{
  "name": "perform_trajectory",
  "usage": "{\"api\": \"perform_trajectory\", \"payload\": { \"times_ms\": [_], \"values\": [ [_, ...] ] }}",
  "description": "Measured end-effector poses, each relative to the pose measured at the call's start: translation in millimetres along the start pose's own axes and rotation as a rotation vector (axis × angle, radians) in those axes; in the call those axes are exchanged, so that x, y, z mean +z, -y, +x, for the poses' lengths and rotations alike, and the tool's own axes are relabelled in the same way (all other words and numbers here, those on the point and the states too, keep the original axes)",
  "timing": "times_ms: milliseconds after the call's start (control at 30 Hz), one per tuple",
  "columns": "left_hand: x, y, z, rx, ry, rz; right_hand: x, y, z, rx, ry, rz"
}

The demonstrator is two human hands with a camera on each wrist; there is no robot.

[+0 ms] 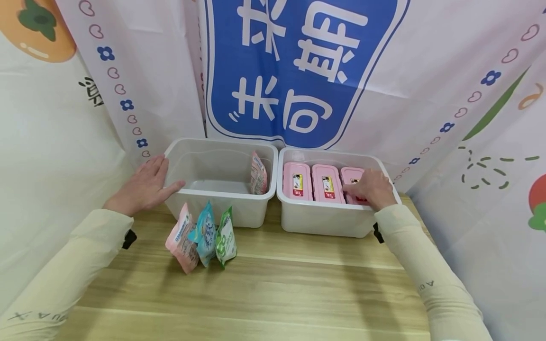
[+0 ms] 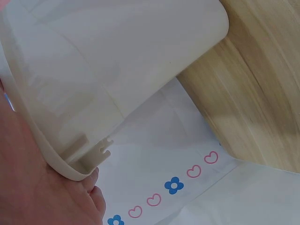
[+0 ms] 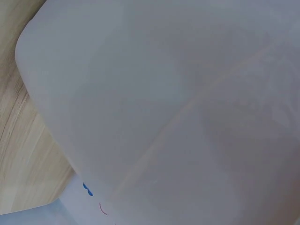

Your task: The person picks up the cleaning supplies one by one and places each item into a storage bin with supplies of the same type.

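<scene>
My left hand (image 1: 142, 185) rests at the left end of the left white bin (image 1: 217, 199), fingers extended along the rim and thumb over the front corner. The left wrist view shows the palm against the rim. Inside this bin a pink pouch (image 1: 258, 175) stands at the right end. My right hand (image 1: 372, 188) reaches into the right white bin (image 1: 324, 219) and grips the rightmost pink box (image 1: 350, 174), thumb at its left edge. Two other pink boxes, one on the left (image 1: 297, 181) and one in the middle (image 1: 327, 183), stand beside it. The right wrist view shows mostly bin wall.
In front of the left bin stand a pink pouch (image 1: 183, 240), a blue pouch (image 1: 206, 235) and a green-white pouch (image 1: 226, 238). The wooden table (image 1: 256, 293) meets a printed cloth (image 1: 170, 71) behind the bins; more cloth hangs at both sides.
</scene>
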State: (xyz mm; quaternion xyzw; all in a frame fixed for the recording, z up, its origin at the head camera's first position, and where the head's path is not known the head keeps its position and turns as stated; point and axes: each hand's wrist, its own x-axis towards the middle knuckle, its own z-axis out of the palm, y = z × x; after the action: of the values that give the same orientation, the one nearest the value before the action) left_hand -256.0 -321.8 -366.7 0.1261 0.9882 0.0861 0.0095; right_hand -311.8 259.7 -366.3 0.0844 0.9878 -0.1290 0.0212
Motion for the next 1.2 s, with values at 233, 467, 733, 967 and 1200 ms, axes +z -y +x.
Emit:
{"api": "perform_trajectory", "payload": {
  "times_ms": [233,467,733,967,1200],
  "values": [
    [-0.4,0.4,-1.0,-0.003,-0.001,0.006,-4,1,-3,-0.042,0.021,-0.014],
    [-0.6,0.4,-0.1,-0.006,0.007,-0.003,-23,2,-14,-0.104,0.071,0.064],
    [1.5,1.5,1.1,-0.015,0.010,-0.010,-49,-2,-33,-0.236,0.083,-0.045],
    [0.3,1.3,-0.4,-0.009,0.005,-0.011,-59,-24,-39,-0.315,0.108,-0.051],
    [0.5,2.3,-1.2,-0.010,0.001,-0.008,-54,-51,-47,-0.354,0.118,-0.027]
  ]
}}
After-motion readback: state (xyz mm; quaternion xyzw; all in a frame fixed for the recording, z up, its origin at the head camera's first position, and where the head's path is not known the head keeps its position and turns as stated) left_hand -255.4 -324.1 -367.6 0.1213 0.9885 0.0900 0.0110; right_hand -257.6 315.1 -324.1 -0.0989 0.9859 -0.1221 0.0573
